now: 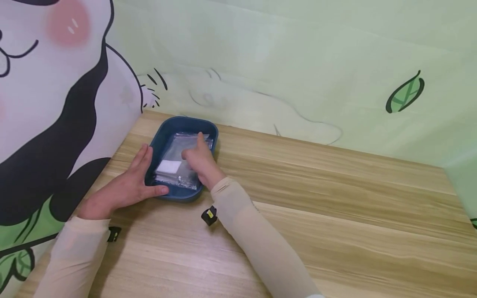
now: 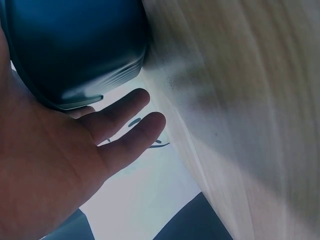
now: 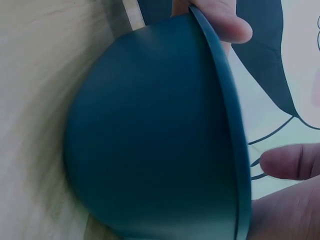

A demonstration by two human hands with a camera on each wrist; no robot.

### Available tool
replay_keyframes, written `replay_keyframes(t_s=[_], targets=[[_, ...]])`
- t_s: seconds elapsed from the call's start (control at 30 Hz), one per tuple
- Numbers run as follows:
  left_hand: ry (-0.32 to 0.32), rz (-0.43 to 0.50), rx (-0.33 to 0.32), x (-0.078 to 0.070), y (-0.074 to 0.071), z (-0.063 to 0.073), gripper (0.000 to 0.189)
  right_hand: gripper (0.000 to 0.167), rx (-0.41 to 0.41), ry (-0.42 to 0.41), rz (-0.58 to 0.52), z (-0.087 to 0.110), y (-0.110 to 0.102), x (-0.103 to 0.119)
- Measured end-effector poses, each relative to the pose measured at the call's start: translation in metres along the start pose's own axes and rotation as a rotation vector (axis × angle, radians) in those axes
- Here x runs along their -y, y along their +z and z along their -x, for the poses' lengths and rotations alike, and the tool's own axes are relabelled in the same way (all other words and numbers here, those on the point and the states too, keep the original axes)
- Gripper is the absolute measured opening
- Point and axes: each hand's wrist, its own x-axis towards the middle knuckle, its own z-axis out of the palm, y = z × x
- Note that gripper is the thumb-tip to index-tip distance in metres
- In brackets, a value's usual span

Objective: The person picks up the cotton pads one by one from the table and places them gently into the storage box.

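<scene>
A dark blue plastic bin (image 1: 208, 124) with rounded corners holds clear plastic bags (image 1: 182, 145), one with a white label. My left hand (image 1: 128, 186) rests against the bin's left side, thumb over its near rim and the other fingers straight along the outside. In the left wrist view, two fingers (image 2: 132, 135) stretch out beside the bin wall (image 2: 75, 45). My right hand (image 1: 201, 159) reaches over the bin's right rim, above the bags, with one finger extended toward the far end. Its other fingertips are hidden. The right wrist view shows mostly the bin's outer wall (image 3: 150, 130).
The bin stands on a wood-grain table (image 1: 335, 215), near its back left corner. A printed cloth (image 1: 261, 49) with a panda and leaves hangs along the back and left. Black wrist cameras (image 1: 210, 215) sit under both sleeves.
</scene>
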Motion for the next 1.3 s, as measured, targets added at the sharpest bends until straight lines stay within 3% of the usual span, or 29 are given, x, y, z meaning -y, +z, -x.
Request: replay_keyframes(t_s=[0.37,0.87,1.1,1.3], targets=[[0.012,-0.01,-0.008,-0.004,0.0,-0.004,0.125,0.087,-0.045,0.007,0.061,0.005,-0.005,0.007],[0.009,-0.012,0.005,-0.004,0.0,-0.009,0.125,0.084,-0.069,0.032,0.04,0.018,-0.006,0.018],[0.012,-0.018,0.011,-0.001,-0.001,-0.01,0.124,0.076,-0.034,-0.08,0.062,0.025,-0.017,0.017],[0.004,-0.097,-0.036,0.0,0.0,-0.006,0.126,0.06,0.072,-0.239,0.15,0.046,-0.052,0.011]])
